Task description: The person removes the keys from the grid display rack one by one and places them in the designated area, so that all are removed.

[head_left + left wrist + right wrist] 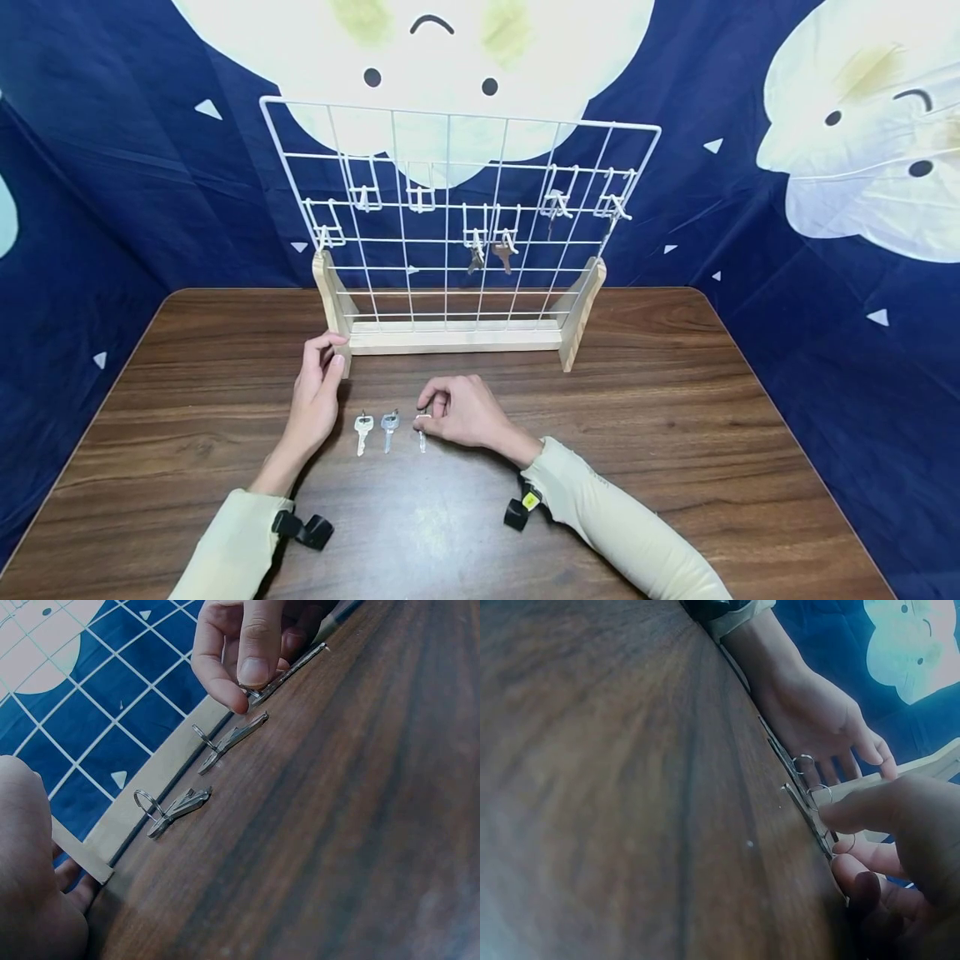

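Note:
My right hand (468,412) pinches the head of a silver key (423,444) at the table, between thumb and fingertips. Its ring is mostly covered by the fingers in the head view. To its left lie two more keys, a middle one (389,422) and a left one (363,425), each with a small ring (148,802) standing up in the left wrist view. My left hand (315,396) holds the left wooden foot (330,296) of a white wire grid rack (447,208), thumb in front and fingers behind it.
Several white hooks hang on the grid. Keys hang from some on the right half, among them a brownish key (503,255); the left hooks, such as one hook (365,198), carry none. A brown wooden table (675,433) lies below, with dark blue cloth (675,67) behind.

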The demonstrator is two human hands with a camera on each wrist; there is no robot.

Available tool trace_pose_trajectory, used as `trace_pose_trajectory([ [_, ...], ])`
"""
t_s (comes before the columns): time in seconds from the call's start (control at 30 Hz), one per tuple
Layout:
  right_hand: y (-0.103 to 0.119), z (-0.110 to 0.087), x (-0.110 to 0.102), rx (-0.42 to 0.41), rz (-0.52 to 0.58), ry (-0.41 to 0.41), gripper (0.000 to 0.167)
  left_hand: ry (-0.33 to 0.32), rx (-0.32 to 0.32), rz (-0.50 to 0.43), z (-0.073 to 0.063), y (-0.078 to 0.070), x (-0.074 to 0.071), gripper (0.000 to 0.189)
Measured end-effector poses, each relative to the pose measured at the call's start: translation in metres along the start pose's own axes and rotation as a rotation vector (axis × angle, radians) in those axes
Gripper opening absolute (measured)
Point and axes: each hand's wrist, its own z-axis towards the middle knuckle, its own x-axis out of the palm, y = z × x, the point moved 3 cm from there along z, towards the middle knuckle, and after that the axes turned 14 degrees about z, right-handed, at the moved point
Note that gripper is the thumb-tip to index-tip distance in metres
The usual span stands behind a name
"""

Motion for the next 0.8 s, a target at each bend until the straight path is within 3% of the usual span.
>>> trace_pose_trajectory([
  [0.27, -0.0014, 0.0012, -0.0016, -0.008, 0.024, 0.025, 0.030, 0.010, 0.019, 0.008, -0.0007, 0.0026, -0.0010, 0.032],
  [0.8, -0.0022, 0.0008, -0.0022, 0.024, 0.087, 0.007, 0.032, 0.009, 0.022, 0.012, -0.0008, 0.0042, -0.0003, 0.033],
])
